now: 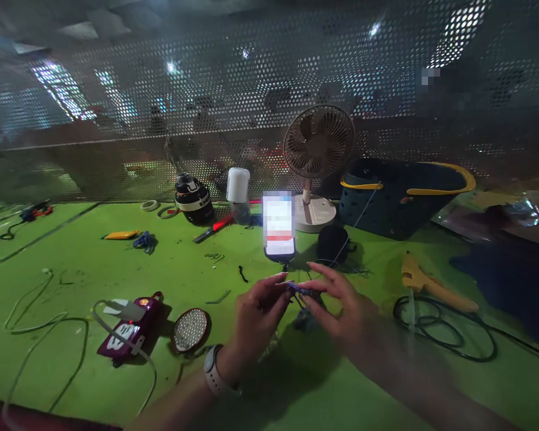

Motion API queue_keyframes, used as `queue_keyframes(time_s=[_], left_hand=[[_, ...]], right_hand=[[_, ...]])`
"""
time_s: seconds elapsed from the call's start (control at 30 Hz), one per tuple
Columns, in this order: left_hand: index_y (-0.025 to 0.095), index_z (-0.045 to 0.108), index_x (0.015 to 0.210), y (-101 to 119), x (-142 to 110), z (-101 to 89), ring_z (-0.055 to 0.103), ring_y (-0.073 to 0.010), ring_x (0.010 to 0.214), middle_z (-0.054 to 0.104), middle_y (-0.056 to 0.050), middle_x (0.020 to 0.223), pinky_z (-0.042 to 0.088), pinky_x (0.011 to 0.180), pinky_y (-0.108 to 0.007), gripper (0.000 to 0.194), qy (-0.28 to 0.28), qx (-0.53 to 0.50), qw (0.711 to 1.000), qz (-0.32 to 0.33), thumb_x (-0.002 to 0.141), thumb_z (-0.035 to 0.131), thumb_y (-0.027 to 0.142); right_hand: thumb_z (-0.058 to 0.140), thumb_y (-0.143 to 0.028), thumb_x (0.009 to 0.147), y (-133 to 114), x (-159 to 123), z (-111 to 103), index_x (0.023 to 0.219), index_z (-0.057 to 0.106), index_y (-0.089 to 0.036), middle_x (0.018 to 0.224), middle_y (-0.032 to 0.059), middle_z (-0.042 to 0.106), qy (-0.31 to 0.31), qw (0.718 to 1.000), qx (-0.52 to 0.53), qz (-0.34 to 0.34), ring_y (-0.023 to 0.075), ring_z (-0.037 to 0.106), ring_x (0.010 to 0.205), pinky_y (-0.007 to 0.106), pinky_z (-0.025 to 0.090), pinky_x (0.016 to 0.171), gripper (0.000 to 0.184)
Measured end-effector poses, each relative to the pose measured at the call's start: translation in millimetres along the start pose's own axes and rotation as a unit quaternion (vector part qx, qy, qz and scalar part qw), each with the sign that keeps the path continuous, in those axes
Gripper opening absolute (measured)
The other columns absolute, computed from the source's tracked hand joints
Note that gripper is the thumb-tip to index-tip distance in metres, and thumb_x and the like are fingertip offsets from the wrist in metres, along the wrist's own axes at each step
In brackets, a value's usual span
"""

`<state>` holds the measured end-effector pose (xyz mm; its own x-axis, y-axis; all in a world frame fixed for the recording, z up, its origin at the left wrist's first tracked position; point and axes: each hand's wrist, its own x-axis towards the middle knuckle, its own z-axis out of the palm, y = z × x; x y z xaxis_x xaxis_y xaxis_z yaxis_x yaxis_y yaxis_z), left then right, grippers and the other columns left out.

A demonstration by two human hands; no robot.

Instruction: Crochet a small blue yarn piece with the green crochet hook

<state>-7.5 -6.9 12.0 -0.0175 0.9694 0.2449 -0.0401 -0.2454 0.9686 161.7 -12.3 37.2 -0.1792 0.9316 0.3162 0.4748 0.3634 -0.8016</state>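
Observation:
My left hand and my right hand meet over the middle of the green table. Between their fingertips is a small purple-blue piece of yarn work, pinched from both sides. My right index finger is raised, while its other fingers stay on the piece. A grey-blue tuft of yarn hangs below, partly hidden by my right hand. Just beyond my fingers stands a lit phone, its screen blurred. A dark, round bundle sits to the right of the phone, with a thin strand running by it.
A fan and a dark basket with yellow handles stand at the back. A glue gun with its cable lies right. Leftward are a purple power bank, a round studded disc, a black bottle and a box cutter.

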Motion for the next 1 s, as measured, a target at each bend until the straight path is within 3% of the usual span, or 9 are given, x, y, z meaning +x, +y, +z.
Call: queue_keyframes(time_s=[0.17,0.3,0.57,0.7,0.87,1.0], left_hand=[[0.017,0.068,0.103,-2,0,-0.3,0.075,-0.0213,0.088,0.079,-0.008,0.095,0.063,0.081,-0.032,0.024,-0.011,0.025,0.999,0.027,0.079,0.068,0.014],[0.017,0.069,0.104,-5,-2,0.3,0.075,-0.0211,0.087,0.079,-0.008,0.096,0.063,0.081,-0.033,0.026,-0.015,0.021,0.999,0.025,0.078,0.069,0.015],[0.014,0.069,0.105,-2,-1,1.4,0.072,-0.0233,0.099,0.076,-0.011,0.106,0.059,0.092,-0.039,0.028,-0.030,-0.066,0.995,-0.070,0.076,0.071,0.016],[0.015,0.068,0.112,-2,-3,3.4,0.071,-0.0230,0.103,0.073,-0.012,0.113,0.058,0.093,-0.039,0.031,-0.045,-0.056,0.997,-0.033,0.080,0.067,0.015],[0.018,0.061,0.127,-7,-7,3.7,0.067,-0.0251,0.111,0.068,-0.014,0.124,0.059,0.092,-0.042,0.042,-0.075,-0.044,0.996,-0.010,0.085,0.061,0.019],[0.018,0.060,0.128,-9,-6,1.4,0.072,-0.0248,0.100,0.074,-0.013,0.112,0.062,0.084,-0.040,0.044,-0.064,-0.018,0.998,0.013,0.084,0.065,0.021]], right_hand=[[0.065,-0.027,0.087,-3,2,0,0.126,0.055,-0.027,0.101,0.0034,0.078,0.003,1.000,0.004,0.020,0.0266,0.074,0.096,0.043,0.061,0.082,0.039],[0.063,-0.028,0.088,8,-1,7,0.129,0.053,-0.027,0.099,0.0029,0.078,0.013,1.000,0.007,0.007,0.0247,0.073,0.098,0.039,0.061,0.081,0.042],[0.057,-0.023,0.091,21,-1,15,0.137,0.047,-0.026,0.100,0.0042,0.077,0.035,0.988,-0.075,-0.130,0.0245,0.071,0.102,0.045,0.057,0.091,0.047],[0.054,-0.020,0.093,21,2,15,0.143,0.040,-0.025,0.099,0.0044,0.077,0.035,0.980,-0.093,-0.172,0.0234,0.070,0.100,0.043,0.058,0.089,0.052],[0.054,-0.019,0.093,17,6,11,0.143,0.039,-0.024,0.097,0.0049,0.077,0.031,0.980,-0.104,-0.170,0.0233,0.071,0.095,0.042,0.059,0.087,0.053],[0.055,-0.021,0.092,12,8,4,0.144,0.039,-0.023,0.096,0.0049,0.077,0.024,0.980,-0.107,-0.165,0.0238,0.071,0.096,0.042,0.059,0.087,0.055]])
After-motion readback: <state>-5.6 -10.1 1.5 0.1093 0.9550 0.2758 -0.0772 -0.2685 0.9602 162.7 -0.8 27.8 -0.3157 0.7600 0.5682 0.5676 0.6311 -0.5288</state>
